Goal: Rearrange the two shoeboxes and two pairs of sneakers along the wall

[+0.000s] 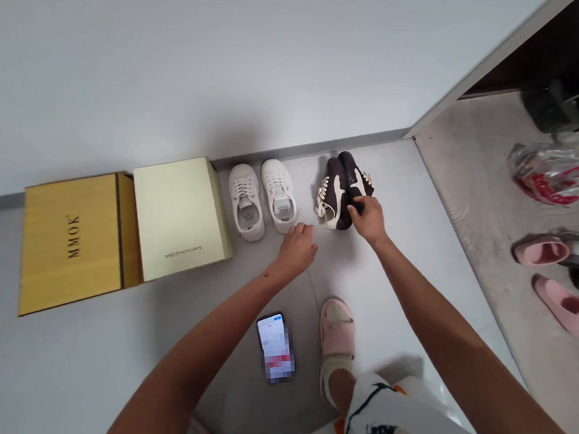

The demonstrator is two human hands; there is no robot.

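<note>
While right hand (367,219) grips two brown sneakers (340,189), two white (263,199) beside.

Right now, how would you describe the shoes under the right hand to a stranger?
Along the white wall stand a yellow box, a pale box and white sneakers. Next are the dark brown sneakers, the only dark pair, under the right hand.

"What's behind it all?"
"A white wall (237,60), with a grey skirting strip (314,147) along its foot."
"And underfoot?"
"Pale tile floor (415,287), meeting speckled grey concrete (473,196) on the right, below a white door frame (498,60). The light's soft and even."
</note>
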